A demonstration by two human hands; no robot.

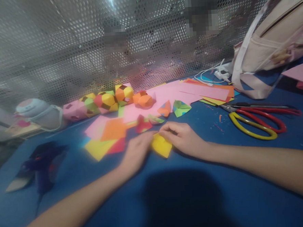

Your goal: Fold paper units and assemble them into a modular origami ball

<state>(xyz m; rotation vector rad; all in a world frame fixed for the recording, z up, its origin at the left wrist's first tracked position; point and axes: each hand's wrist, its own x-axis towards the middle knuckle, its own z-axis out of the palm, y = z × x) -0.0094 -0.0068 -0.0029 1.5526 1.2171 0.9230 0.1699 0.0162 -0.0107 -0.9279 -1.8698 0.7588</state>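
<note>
Both my hands meet over a small yellow folded paper (pixel 161 146) on the blue table (pixel 187 193). My left hand (pixel 137 152) is closed on the paper's left side, somewhat smeared by motion. My right hand (pixel 182 136) presses its curled fingers on the paper's top right edge. Just beyond the hands lie small folded paper pieces: a red one (pixel 143 124), an orange one (pixel 165 109) and a green one (pixel 181 107). Loose coloured squares (pixel 109 136) lie to the left of the hands.
Folded paper balls (pixel 107 100) line the perforated metal wall (pixel 85 45). Pink sheets (pixel 191 90) lie behind. Red and yellow scissors (pixel 259 119) rest at right, a beige bag (pixel 272 41) behind them. A dark blue object (pixel 43 164) and a pale lidded container (pixel 38 113) sit at left.
</note>
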